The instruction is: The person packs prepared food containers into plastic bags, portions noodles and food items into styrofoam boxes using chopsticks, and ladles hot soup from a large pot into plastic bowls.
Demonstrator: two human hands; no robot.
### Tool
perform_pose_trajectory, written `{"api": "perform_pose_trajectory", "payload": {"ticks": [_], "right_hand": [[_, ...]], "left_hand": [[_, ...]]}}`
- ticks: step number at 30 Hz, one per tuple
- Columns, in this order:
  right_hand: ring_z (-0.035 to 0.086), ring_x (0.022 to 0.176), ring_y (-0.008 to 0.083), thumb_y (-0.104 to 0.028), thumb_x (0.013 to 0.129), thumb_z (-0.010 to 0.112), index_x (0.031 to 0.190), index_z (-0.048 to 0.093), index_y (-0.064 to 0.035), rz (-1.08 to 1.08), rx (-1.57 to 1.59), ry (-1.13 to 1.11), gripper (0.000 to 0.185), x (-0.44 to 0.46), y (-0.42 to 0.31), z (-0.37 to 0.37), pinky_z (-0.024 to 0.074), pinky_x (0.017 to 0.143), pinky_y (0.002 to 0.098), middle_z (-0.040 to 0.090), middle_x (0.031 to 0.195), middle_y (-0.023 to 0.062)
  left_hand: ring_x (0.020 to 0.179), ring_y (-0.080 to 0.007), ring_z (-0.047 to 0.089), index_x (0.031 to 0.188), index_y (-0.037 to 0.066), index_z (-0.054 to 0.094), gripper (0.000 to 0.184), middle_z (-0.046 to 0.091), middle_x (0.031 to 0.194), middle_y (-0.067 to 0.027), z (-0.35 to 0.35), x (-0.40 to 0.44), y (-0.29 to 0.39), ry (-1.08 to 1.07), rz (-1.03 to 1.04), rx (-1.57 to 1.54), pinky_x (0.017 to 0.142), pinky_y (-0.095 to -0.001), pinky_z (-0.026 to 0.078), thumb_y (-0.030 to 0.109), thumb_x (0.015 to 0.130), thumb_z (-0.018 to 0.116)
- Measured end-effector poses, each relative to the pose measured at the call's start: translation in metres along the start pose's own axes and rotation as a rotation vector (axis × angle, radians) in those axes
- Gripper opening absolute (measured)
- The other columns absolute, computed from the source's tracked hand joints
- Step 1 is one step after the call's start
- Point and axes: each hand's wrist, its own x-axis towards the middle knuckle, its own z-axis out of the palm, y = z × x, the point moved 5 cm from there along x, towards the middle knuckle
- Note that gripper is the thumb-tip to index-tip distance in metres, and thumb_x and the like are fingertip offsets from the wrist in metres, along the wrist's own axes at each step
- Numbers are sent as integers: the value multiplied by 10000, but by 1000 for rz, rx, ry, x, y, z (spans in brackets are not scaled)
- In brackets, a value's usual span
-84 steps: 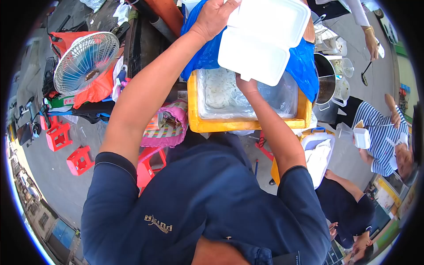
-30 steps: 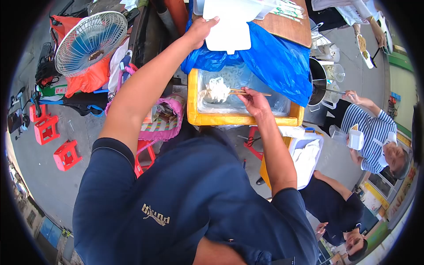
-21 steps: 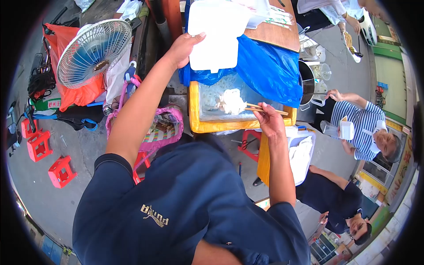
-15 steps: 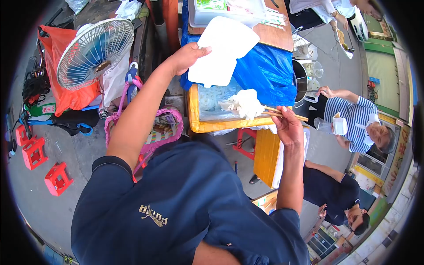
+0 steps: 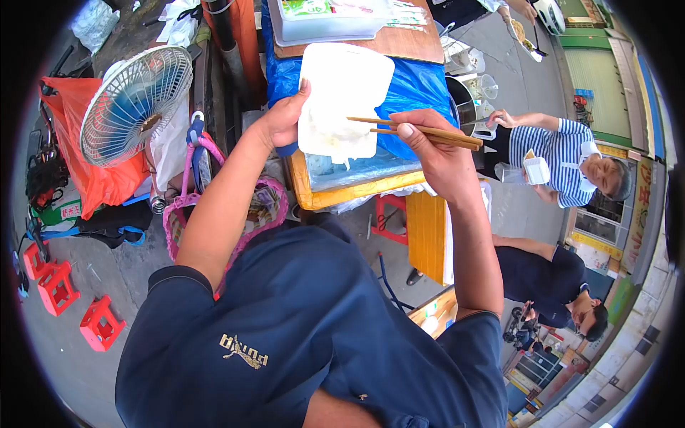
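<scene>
My left hand [image 5: 284, 121] is closed on the near left edge of an opened white foam takeaway box [image 5: 348, 71], thumb on top. Inside its nearer half lies a white food clump [image 5: 330, 132], probably noodles, hard to tell from the glare. A pair of wooden chopsticks [image 5: 449, 137] is gripped in my right hand [image 5: 435, 153], and their tips reach over the box. Beneath the box stands a yellow-edged tray [image 5: 314, 200] lined with clear plastic, partly covered by blue plastic sheeting [image 5: 410, 85].
A plastic container [image 5: 332, 28] stands on a wooden board at the back. Left are a fan [image 5: 135, 107], a pink-trimmed basket [image 5: 178, 232] and red stools [image 5: 102, 324]. A person in a striped shirt [image 5: 553, 146] and one in dark clothing [image 5: 535, 274] are at right.
The white clump held by the chopsticks over the tray is now in the box. My right hand has moved up and left to the box, which sits slightly lower and further left.
</scene>
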Motion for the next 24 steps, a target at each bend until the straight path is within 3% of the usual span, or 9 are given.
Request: {"api": "perform_pose_trajectory", "payload": {"ticks": [3,5,9,12,17,20,21,23,24], "right_hand": [[645,982,132,-208,996,674,1112,717,-17,-6,147,107,227,-11,14,-14,514,847,272,711,1070,72],[712,994,211,-219,1017,638,1132,687,6,83,324,260,257,-28,34,-38,564,898,316,723,1058,137],[717,1010,254,-179,1012,628,1113,652,22,326,558,382,227,-52,141,-54,604,877,314,702,1046,154],[713,963,223,-184,981,671,1074,678,29,449,391,227,233,-35,236,-1,586,830,322,721,991,131],[715,996,246,-220,982,633,1110,730,-54,26,-109,149,231,61,354,107,529,888,348,762,1011,119],[708,961,203,-163,970,656,1057,723,-42,-95,-429,174,164,95,363,146,514,881,301,758,1006,82],[708,961,203,-163,970,656,1057,723,-42,-96,-412,161,164,93,349,153,514,881,301,758,1006,82],[706,967,211,-203,973,662,1039,727,-51,213,-43,-79,178,87,343,168,515,881,322,755,1021,101],[700,963,226,-225,968,679,1041,734,-67,168,18,-146,182,82,345,173,517,884,341,756,1004,82]], "left_hand": [[1365,-291,513,1524,22,376,856,501,1500,-163,-4,5,2,-32,17,-47,1127,-422,430,667,966,451],[1379,-294,494,1542,37,354,946,483,1518,-155,-12,7,4,49,61,24,1132,-429,421,725,906,487],[1383,-292,487,1539,34,357,995,470,1529,-153,-23,13,20,68,98,2,1139,-429,412,751,868,519],[1380,-281,483,1534,26,360,994,475,1524,-149,-29,13,32,182,170,12,1155,-431,391,745,868,526],[1370,-274,491,1534,24,354,968,477,1521,-142,-25,12,38,264,242,70,1145,-426,404,732,892,503],[1375,-269,485,1536,24,344,972,475,1520,-140,-14,5,39,313,282,117,1140,-422,410,738,894,490],[1379,-267,479,1539,25,334,983,472,1521,-140,-10,1,38,327,300,139,1138,-420,413,746,890,488],[1384,-266,474,1542,27,326,993,469,1521,-141,-4,-8,36,374,318,144,1137,-421,414,754,885,484],[1389,-265,468,1545,29,317,1003,466,1522,-141,-3,-13,35,405,337,139,1135,-422,416,763,881,480]]}}
